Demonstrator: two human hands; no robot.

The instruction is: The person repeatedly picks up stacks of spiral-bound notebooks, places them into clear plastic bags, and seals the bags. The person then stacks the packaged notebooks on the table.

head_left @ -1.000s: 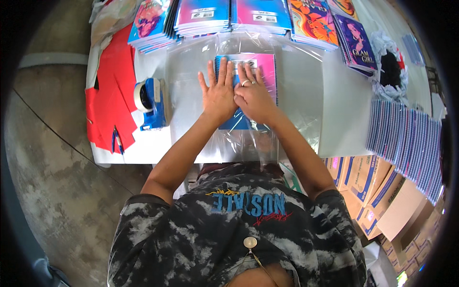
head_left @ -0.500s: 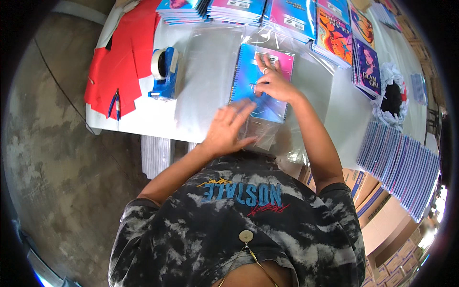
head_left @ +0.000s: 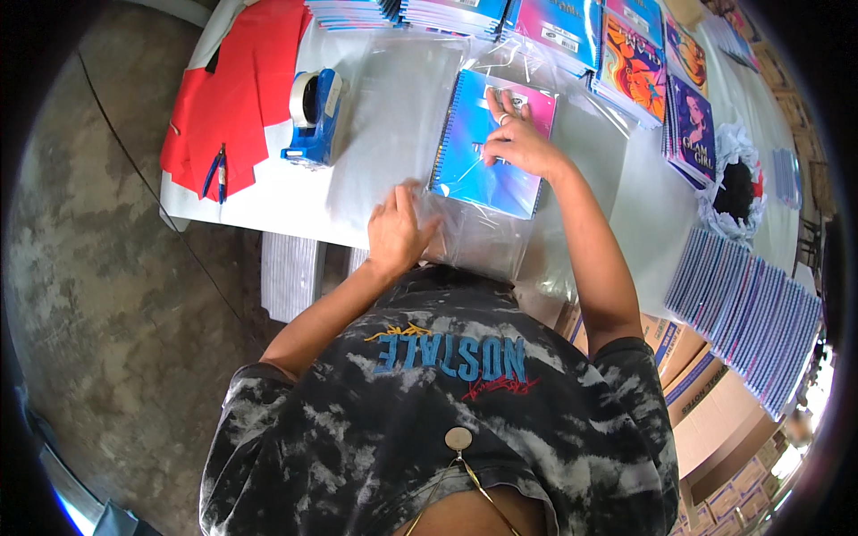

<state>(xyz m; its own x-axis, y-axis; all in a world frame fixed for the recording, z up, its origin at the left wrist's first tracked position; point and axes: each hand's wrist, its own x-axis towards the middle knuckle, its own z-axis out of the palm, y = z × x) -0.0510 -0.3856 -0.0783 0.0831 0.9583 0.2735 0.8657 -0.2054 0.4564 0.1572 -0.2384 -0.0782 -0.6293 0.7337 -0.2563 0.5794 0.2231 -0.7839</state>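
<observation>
Notebook [head_left: 466, 134] (1) lies on the table [head_left: 261, 204]. Left of it: 1 tape dispenser [head_left: 309, 143], then the left hand [head_left: 396, 234], curled, grasp unclear. On it: the right hand [head_left: 525, 147], splayed, gripping nothing. Right of it: 1 long row of notebooks [head_left: 737, 313].

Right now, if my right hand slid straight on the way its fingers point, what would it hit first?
Past the notebook under it, your right hand would likely meet loose clear film, then the blue notebook stack at the back; depth is hard to judge.
</observation>
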